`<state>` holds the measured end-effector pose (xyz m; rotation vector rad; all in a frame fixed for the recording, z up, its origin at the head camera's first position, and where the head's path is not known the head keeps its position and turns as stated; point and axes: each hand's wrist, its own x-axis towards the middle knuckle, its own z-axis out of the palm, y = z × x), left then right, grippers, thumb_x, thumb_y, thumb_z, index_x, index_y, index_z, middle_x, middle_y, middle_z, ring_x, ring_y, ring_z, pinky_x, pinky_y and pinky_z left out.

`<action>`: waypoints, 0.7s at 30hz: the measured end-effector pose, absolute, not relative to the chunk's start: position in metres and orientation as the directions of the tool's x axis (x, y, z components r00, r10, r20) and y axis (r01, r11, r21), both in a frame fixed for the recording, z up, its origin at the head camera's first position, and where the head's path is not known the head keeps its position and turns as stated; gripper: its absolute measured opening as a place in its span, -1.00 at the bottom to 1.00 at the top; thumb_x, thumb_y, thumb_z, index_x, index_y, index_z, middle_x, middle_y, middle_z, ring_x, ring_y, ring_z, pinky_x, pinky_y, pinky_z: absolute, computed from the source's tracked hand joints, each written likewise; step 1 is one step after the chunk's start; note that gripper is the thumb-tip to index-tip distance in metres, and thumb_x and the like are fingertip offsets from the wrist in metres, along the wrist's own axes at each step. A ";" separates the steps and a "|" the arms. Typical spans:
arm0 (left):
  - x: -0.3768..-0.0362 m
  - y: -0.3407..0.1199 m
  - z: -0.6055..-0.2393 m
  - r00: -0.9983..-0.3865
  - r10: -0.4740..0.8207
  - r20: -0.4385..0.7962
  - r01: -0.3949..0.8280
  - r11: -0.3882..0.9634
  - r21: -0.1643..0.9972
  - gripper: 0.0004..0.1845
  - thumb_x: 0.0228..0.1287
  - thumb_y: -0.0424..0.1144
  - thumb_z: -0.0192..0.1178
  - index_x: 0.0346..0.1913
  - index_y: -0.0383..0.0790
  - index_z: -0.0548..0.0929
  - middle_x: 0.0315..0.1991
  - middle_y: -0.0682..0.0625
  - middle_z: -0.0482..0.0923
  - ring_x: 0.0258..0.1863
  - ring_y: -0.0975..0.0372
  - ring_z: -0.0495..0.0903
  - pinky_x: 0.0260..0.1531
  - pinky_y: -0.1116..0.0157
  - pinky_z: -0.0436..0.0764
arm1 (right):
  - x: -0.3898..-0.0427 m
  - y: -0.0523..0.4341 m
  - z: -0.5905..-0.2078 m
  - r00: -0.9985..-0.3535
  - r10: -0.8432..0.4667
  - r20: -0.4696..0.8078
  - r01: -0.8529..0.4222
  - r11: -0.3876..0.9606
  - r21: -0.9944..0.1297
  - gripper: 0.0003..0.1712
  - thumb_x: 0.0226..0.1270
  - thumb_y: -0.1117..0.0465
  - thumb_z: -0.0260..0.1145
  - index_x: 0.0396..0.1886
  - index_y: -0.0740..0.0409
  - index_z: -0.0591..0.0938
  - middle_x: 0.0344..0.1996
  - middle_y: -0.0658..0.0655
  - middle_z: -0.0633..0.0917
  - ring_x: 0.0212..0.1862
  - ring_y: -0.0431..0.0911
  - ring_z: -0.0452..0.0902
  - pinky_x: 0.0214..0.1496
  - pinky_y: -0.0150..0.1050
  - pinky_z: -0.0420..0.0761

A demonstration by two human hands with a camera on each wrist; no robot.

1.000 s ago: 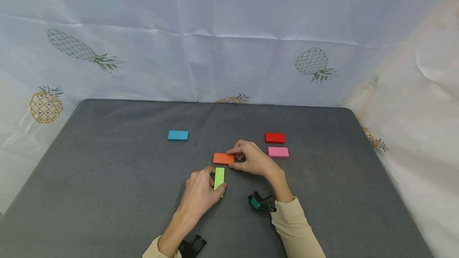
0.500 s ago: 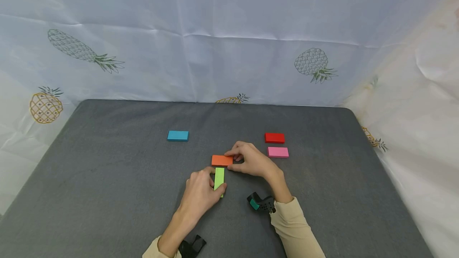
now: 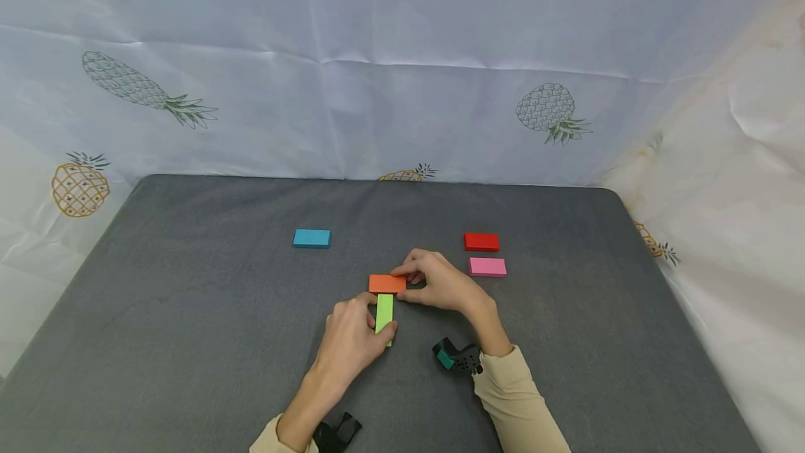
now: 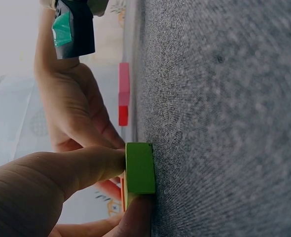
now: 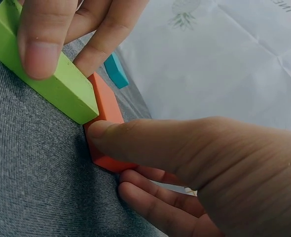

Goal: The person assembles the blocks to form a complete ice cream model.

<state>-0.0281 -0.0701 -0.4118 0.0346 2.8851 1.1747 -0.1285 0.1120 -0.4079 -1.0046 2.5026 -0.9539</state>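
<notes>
With our left grip (image 3: 352, 331) pinching the green block (image 3: 384, 314) and our right grip (image 3: 445, 284) pinching the orange block (image 3: 386, 284) crosswise at its far end on the tabletop (image 3: 189, 320), we think that too strong a push could turn the green one askew.

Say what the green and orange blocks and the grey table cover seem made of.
Green block and orange block: painted wood or plastic, smooth and satin; flat, evenly coloured faces and crisp edges leave either open. Grey table cover: apparently woven fabric, matte, its weave showing.
</notes>
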 end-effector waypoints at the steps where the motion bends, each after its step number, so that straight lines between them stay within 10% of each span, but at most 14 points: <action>1: -0.028 -0.070 -0.412 -0.999 0.030 -0.017 0.010 0.715 0.699 -0.52 0.07 -0.28 0.54 0.03 -0.47 0.68 -0.59 0.00 0.54 -0.74 0.34 0.39 -0.72 0.40 0.40 | -0.129 0.112 -0.408 -0.718 -0.696 -0.014 -0.510 0.540 -0.669 -0.61 0.28 0.26 0.50 0.10 0.22 0.75 -0.17 0.11 0.69 -0.15 -0.14 0.61 0.00 -0.34 0.66; 21: -0.028 -0.071 -0.412 -0.999 0.033 -0.029 0.003 0.709 0.705 -0.51 0.08 -0.28 0.54 0.03 -0.48 0.68 -0.59 0.00 0.54 -0.74 0.34 0.40 -0.72 0.40 0.40 | -0.128 0.111 -0.407 -0.712 -0.701 -0.030 -0.509 0.545 -0.666 -0.63 0.30 0.23 0.49 0.09 0.17 0.76 -0.16 0.09 0.70 -0.14 -0.14 0.61 0.02 -0.32 0.67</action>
